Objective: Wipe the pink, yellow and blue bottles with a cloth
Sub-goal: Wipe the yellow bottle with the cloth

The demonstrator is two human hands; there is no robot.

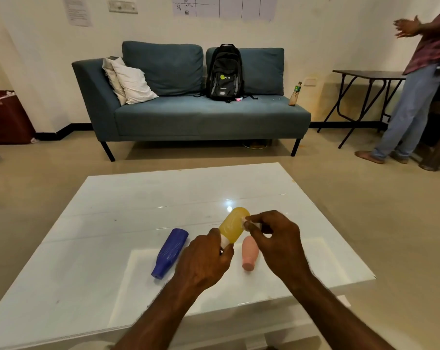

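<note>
A: While the left hand (203,261) closes round the neck end of the yellow bottle (234,224), what does the right hand (277,238) do?

B: Fingers pinched shut on a small white cloth (251,223), pressed against the bottle's side. Bottle is held tilted above the white table (113,223), just below frame centre.

A: And the other two?

B: Blue bottle (170,252) lies on its side, lower centre-left, near the left hand; can't tell if touching. Pink bottle (249,252) lies on the table btwn. the two hands, partly hidden by the right.

A: Background?

B: Blue sofa (201,117) w/ black backpack (224,72), upper centre. Standing person (420,79), upper right.
</note>
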